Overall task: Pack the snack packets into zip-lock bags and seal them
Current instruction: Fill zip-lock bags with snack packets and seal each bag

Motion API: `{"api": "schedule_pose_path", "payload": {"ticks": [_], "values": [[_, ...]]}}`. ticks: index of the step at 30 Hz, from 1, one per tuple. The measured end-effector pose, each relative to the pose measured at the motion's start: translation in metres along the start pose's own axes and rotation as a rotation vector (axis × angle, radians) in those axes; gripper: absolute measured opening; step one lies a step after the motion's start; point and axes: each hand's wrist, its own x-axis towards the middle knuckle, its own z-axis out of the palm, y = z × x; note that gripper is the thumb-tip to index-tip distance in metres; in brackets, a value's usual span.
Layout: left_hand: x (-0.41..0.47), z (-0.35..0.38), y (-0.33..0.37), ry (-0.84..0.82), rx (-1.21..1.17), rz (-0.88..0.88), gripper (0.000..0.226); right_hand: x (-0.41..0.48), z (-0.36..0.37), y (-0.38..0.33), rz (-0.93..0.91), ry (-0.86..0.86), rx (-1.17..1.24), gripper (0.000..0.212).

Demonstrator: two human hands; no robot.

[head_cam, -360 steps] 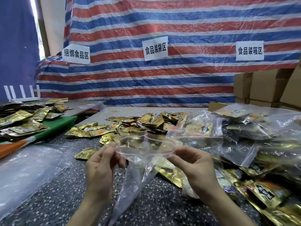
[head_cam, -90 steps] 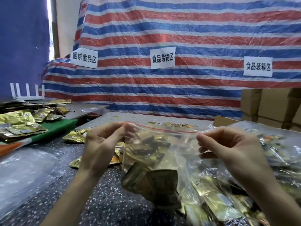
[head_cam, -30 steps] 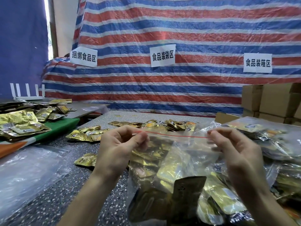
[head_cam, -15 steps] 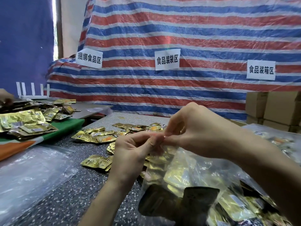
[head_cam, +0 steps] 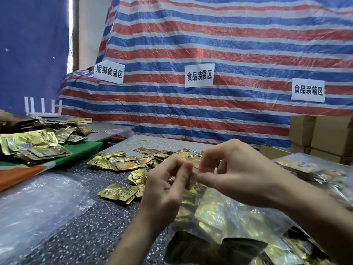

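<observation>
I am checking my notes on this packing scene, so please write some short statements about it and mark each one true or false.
1. The left hand and the right hand both have their grip on the top strip of the zip-lock bag. True.
2. That bag is empty. False: gold snack packets fill it.
3. On the speckled table, loose packets lie beyond the hands. True.
4. The cardboard boxes stand at the left. False: they stand at the right, before the striped tarp.
5. Three paper signs hang on the tarp. True.
</observation>
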Motion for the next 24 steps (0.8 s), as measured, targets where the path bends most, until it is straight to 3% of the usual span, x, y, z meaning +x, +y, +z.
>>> {"api": "schedule_pose_path", "payload": {"ticks": [3,10,16,24], "values": [[-0.004,0.003,-0.0012,0.026,0.103,0.063,0.017,-0.0014,0.0037,-0.0013,-0.026,0.012,-0.009,0.016],[-0.0039,0.0051,-0.0019,-0.038,0.056,0.039,0.029,-0.0009,0.0036,0.0016,-0.011,-0.01,-0.036,0.019],[-0.0036,0.0031,-0.0028,-0.103,0.034,0.037,0.024,-0.0053,0.0044,0.0041,-0.003,-0.031,-0.043,0.02],[-0.0043,0.0058,0.0001,0.12,-0.046,0.043,0.02,-0.0074,-0.0006,0.0017,0.016,-0.065,0.214,0.018]]}}
